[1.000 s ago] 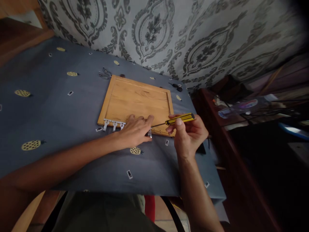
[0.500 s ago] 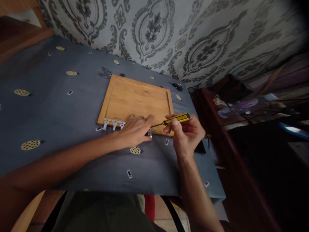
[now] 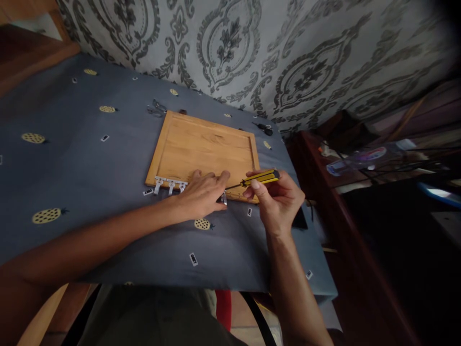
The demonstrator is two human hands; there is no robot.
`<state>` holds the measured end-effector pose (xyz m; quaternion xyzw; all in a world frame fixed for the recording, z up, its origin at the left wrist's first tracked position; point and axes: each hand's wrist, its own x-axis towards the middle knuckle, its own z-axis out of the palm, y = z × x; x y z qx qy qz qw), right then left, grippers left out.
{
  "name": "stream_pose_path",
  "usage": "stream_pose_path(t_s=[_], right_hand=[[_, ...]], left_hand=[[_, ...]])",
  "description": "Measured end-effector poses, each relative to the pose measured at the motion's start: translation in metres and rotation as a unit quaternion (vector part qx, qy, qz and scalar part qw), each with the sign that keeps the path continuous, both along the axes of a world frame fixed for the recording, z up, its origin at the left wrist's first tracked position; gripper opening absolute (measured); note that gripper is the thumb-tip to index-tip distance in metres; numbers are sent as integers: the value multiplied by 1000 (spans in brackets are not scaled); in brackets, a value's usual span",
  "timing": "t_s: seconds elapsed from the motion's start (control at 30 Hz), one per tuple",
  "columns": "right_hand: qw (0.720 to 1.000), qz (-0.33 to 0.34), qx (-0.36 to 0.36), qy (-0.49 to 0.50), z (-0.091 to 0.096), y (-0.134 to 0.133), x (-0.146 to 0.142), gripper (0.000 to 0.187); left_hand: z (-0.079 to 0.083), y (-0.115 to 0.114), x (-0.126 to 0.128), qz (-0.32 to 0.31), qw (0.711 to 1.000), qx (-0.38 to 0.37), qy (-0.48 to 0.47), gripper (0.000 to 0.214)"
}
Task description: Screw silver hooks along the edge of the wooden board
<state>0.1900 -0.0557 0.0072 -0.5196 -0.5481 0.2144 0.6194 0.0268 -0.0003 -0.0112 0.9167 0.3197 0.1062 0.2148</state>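
A wooden board (image 3: pixel 205 146) with a raised rim lies on a blue-grey cloth. Along its near edge runs a metal hook rail (image 3: pixel 169 184). My left hand (image 3: pixel 203 194) lies flat on the rail's right part, fingers stretched toward the board's near right corner. My right hand (image 3: pixel 279 202) is closed on a yellow-and-black screwdriver (image 3: pixel 260 178), held nearly level. Its thin shaft points left, with the tip close to my left fingertips at the board's edge.
The blue-grey cloth (image 3: pixel 82 158) with pineapple prints covers the table. Small metal parts (image 3: pixel 155 109) lie beyond the board's far left corner and a dark small object (image 3: pixel 265 128) beyond its far right corner. A patterned curtain hangs behind. Cluttered dark furniture (image 3: pixel 360 158) stands at the right.
My right hand with the screwdriver has shifted slightly left, toward my left hand. The left hand and board have stayed put.
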Motion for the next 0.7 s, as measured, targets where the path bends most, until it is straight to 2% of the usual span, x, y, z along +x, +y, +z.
stream_pose_path(t_s=[0.17,0.4,0.6,0.7], right_hand=[[1000,13,8,25,0,1,-2,22],[999,44,9,-7,-4,0,3,25],[1000,12,19,1,-2,0,2,14],[1000,1,26,14,-1,1,1,17]], left_hand=[[2,0,0,-2,1000,-2,10,55],[-2,0,0,4,1000,5,4,55],[-2,0,0,4,1000,4,5,52],[-2,0,0,2,1000,9,5,51]])
